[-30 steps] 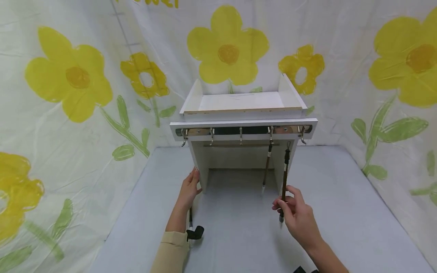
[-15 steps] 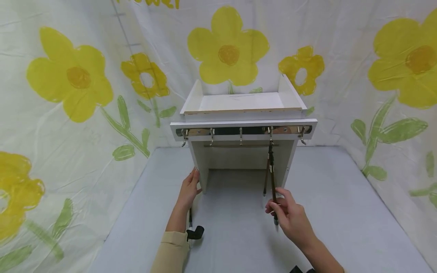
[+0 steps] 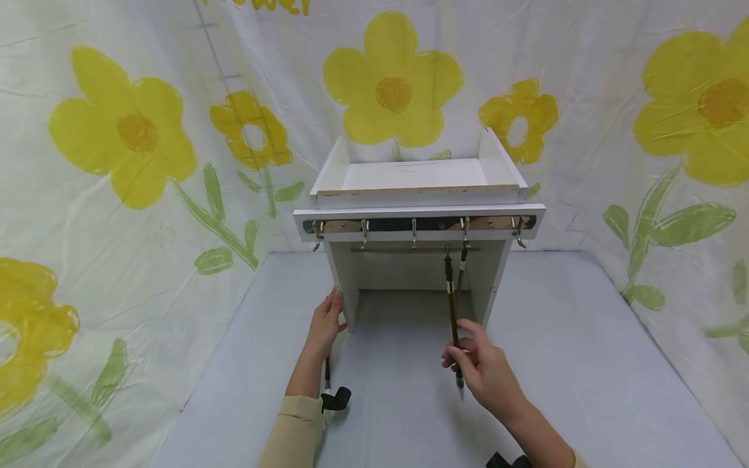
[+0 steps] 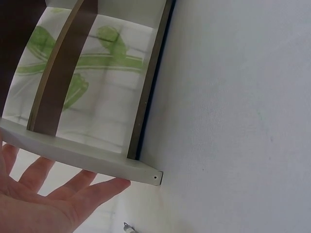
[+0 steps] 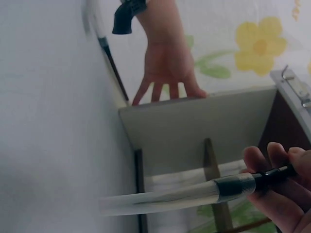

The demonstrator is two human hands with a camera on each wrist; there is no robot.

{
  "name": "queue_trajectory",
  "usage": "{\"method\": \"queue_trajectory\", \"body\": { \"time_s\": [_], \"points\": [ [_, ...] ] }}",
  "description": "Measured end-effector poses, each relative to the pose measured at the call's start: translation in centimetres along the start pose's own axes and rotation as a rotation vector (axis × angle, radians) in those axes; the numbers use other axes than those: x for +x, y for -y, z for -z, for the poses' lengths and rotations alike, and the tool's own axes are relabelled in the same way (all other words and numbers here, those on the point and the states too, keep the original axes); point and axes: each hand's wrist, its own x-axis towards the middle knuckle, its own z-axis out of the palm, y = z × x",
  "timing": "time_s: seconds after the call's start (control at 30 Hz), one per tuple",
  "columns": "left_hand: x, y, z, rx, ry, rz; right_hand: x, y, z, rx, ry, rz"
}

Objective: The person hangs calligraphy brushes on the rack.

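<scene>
My right hand (image 3: 482,367) pinches a calligraphy brush (image 3: 451,296) near its lower end, bristles down. The brush's top loop is just below the row of hooks, between the middle hook (image 3: 414,235) and the one to its right. In the right wrist view, its pale bristles (image 5: 165,201) point away from the fingers. Another brush (image 3: 461,270) hangs behind it from the hook right of the middle. My left hand (image 3: 325,325) rests with extended fingers against the left side panel (image 3: 345,286) of a white wooden rack (image 3: 415,198).
A further brush (image 3: 328,374) lies on the pale tabletop (image 3: 246,364), partly hidden by my left forearm. Metal hooks line the rack's front strip (image 3: 386,224). A curtain (image 3: 175,39) painted with yellow flowers stands behind the rack.
My right hand has carried its brush leftward, from right of the hanging brush, across it, to its left. The left hand stays at the side panel.
</scene>
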Motion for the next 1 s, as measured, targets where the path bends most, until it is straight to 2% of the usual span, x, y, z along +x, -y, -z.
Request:
{"method": "queue_trajectory", "body": {
  "time_s": [0.17,0.3,0.67,1.0],
  "points": [
    [-0.2,-0.3,0.0,0.001,0.010,-0.004,0.6,1.6,-0.1,0.031,0.022,-0.011],
    [-0.1,-0.1,0.1,-0.004,0.015,-0.007,0.9,1.8,-0.5,0.061,0.042,-0.013],
    [0.1,0.1,0.0,-0.036,0.019,0.011,0.4,-1.3,-2.1,0.039,0.110,-0.012],
    [0.2,0.3,0.2,-0.056,0.027,0.021,0.7,-1.7,-2.5,0.058,0.148,0.008]
  ]
}}
